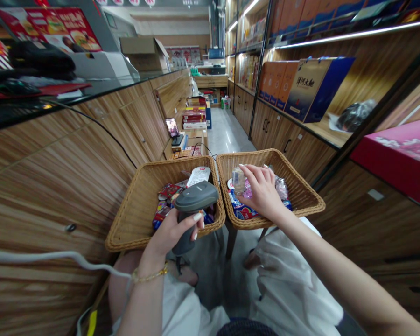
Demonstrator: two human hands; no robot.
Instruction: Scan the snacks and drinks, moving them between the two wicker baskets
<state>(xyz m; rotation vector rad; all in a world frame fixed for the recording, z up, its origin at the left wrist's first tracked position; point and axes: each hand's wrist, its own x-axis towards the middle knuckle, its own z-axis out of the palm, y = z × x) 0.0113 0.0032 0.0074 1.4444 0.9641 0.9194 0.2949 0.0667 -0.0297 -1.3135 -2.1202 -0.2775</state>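
Observation:
My left hand (173, 229) is closed round the handle of a grey barcode scanner (196, 197), held over the near edge of the left wicker basket (133, 224). That basket holds several red and blue snack packets (165, 198) and a white packet (198, 175). My right hand (262, 191) reaches into the right wicker basket (303, 189) and pinches a small clear plastic packet (238, 180) above a blue and red packet (243, 211) and other wrapped goods.
A wooden counter (56, 158) with a glass top runs along the left, with a black cable hanging down it. Shelves on the right carry orange and blue gift boxes (311, 86). Stacked boxes (195, 116) stand in the aisle behind the baskets. A white cable (56, 257) crosses lower left.

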